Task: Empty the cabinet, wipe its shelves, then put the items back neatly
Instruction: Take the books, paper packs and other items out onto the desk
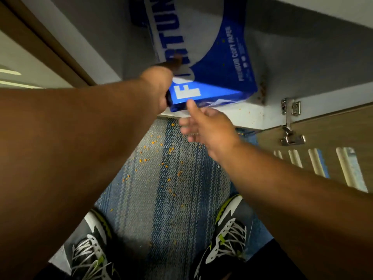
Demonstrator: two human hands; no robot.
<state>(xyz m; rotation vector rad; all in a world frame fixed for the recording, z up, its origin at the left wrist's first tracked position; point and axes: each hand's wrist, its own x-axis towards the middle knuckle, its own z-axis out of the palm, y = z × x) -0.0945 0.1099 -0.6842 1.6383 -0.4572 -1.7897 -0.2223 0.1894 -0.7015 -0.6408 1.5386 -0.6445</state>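
Note:
A blue and white ream of copy paper (220, 63) lies on the grey bottom shelf of the cabinet (298, 63), its near corner over the shelf's front edge. My left hand (159, 87) grips the ream's near left corner, thumb on top. My right hand (207, 126) hovers just below and in front of the ream's near edge, fingers apart, holding nothing; its thumb tip is close to the wrapper. Whether it touches is unclear because of blur.
The open cabinet door (331, 150) with its metal hinge (290, 122) swings out at the right. Orange crumbs (161, 156) lie scattered on the blue-grey carpet (165, 199) and on the shelf edge. My two shoes stand below. A brown panel edge (50, 45) runs along the left.

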